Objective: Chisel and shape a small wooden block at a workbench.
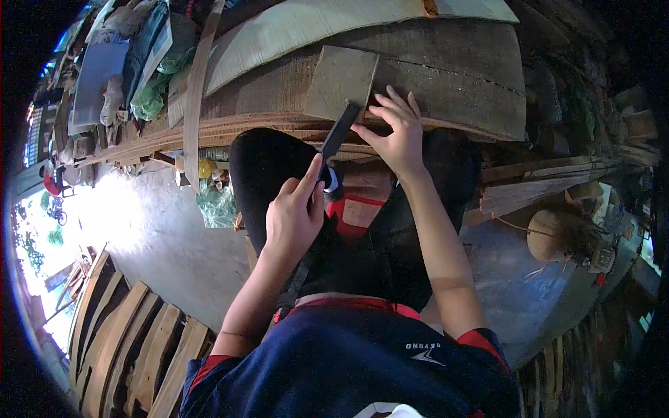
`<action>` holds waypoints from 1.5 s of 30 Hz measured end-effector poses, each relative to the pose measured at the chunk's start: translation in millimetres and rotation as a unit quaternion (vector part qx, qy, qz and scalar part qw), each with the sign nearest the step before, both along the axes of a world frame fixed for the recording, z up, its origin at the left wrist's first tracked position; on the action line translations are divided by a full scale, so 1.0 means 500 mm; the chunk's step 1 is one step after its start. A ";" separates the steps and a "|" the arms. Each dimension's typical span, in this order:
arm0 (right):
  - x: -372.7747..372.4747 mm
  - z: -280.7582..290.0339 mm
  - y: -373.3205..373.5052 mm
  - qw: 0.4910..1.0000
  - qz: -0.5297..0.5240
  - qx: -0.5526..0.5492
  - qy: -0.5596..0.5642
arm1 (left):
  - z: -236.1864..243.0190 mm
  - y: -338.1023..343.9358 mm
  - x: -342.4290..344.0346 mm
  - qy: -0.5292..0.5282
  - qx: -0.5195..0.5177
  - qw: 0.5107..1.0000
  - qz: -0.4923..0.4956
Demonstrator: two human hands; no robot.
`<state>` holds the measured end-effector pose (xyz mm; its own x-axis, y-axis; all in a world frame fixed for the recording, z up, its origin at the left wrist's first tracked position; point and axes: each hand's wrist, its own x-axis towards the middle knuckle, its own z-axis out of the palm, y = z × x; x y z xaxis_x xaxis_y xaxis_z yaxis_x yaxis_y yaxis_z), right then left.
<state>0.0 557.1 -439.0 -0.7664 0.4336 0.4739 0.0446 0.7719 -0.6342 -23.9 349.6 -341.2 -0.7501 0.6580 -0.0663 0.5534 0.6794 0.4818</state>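
A small square wooden board lies on the wooden bench planks in front of me. My left hand is closed round the near end of a dark flat-bladed tool, its index finger stretched along it. The tool slants up to the right, and its far end rests on the board near the lower right corner. Whether it is a chisel or a file I cannot tell. My right hand is open at the board's right edge, fingers spread, with the thumb close beside the blade.
A narrow upright slat crosses the bench at the left, beside a heap of cloth and green plastic. Cut boards stand at the lower left. A round brown object and loose planks are on the right.
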 end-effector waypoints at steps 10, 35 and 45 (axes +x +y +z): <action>-0.003 -0.011 -0.004 0.999 -0.017 0.015 0.026 | -0.026 0.033 -0.001 0.022 0.007 1.000 0.008; -0.005 -0.006 -0.001 0.999 -0.030 0.037 0.017 | -0.042 0.105 -0.063 0.059 0.081 0.995 -0.015; -0.006 -0.004 -0.006 1.000 -0.015 0.020 0.015 | -0.046 0.138 -0.097 0.076 0.062 0.995 -0.017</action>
<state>-3.0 554.0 -441.2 -0.7379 0.4370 0.5144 0.0495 0.7951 -0.6044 -72.4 418.5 -364.4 -0.7222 0.6796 0.1291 0.6483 0.5998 0.4691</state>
